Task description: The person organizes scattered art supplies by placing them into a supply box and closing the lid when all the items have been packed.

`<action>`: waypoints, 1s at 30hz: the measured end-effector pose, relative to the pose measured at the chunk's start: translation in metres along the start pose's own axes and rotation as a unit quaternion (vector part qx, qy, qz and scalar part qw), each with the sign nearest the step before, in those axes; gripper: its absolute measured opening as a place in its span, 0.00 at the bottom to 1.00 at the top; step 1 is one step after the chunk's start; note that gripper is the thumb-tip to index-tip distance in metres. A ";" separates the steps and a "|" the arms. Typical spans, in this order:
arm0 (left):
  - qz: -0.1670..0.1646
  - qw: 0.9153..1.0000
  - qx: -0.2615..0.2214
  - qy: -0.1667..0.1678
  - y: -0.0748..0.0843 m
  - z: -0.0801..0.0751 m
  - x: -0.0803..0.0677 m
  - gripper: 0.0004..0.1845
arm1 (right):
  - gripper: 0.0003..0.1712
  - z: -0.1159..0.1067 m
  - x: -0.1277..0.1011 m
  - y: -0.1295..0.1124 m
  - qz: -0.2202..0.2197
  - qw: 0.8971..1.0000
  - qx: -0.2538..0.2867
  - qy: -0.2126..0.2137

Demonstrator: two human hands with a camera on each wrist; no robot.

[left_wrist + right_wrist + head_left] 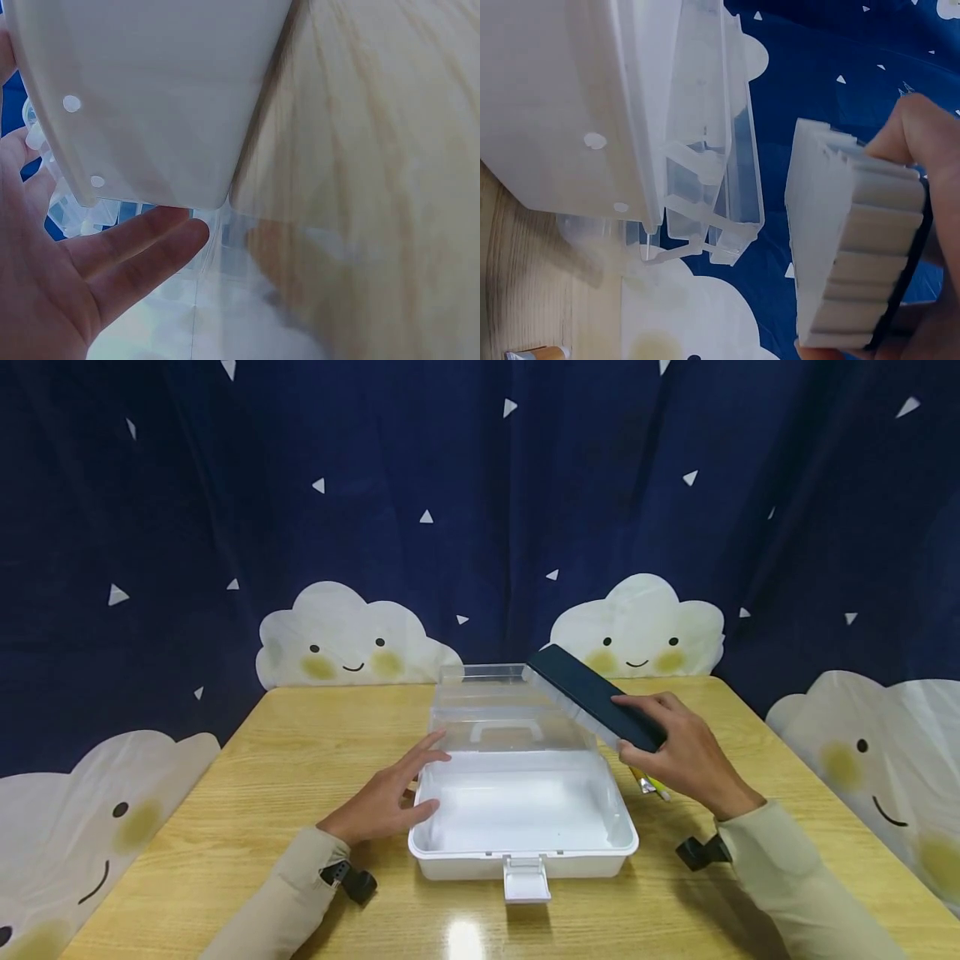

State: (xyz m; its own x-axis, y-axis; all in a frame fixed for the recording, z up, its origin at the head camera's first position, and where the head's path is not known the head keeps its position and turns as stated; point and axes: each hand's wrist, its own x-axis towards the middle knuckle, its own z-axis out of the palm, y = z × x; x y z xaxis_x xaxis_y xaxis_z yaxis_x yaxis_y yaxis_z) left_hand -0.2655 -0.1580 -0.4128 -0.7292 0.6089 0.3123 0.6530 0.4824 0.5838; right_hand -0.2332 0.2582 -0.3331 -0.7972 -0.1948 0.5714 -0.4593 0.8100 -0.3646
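Note:
A white plastic storage case [465, 866] stands on the table with its front latch [526, 883] hanging down. Its clear lid and tiered trays [468, 727] are folded back behind it. My left hand [382, 800] is at the case's left side, fingers spread and mostly straight, with thumb and fingertips over the rim. Above the right rear corner, my right hand [686, 756] grips one end of a long box with a dark top [588, 689], held tilted. White ribbed sides of this box [870, 255] show in the right wrist view.
A brush [643, 781] and a yellow-green item [657, 787] lie on the table right of the case, partly hidden by the right hand. An orange tube-like item [540, 353] shows in the right wrist view. A navy curtain [487, 510] with clouds hangs behind the table.

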 end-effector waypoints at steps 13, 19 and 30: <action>-0.003 1.000 -0.002 0.000 -0.001 0.001 0.000 0.36 | 0.34 0.005 -0.001 -0.001 -0.051 0.997 0.033 -0.051; -0.014 1.000 0.011 0.001 -0.002 0.000 0.001 0.38 | 0.34 0.007 -0.001 -0.002 -0.060 0.994 0.050 -0.076; -0.003 1.000 0.005 -0.003 -0.004 0.001 0.000 0.36 | 0.36 0.009 -0.003 -0.005 -0.123 0.986 0.055 -0.098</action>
State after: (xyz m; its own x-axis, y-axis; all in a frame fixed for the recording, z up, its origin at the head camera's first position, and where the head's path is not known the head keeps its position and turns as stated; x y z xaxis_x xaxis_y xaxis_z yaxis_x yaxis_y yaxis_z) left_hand -0.2680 -0.1591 -0.4154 -0.7314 0.6104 0.3041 0.6509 0.4920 0.5782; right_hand -0.2323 0.2492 -0.3395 -0.7124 -0.4894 0.5030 -0.6789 0.6620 -0.3175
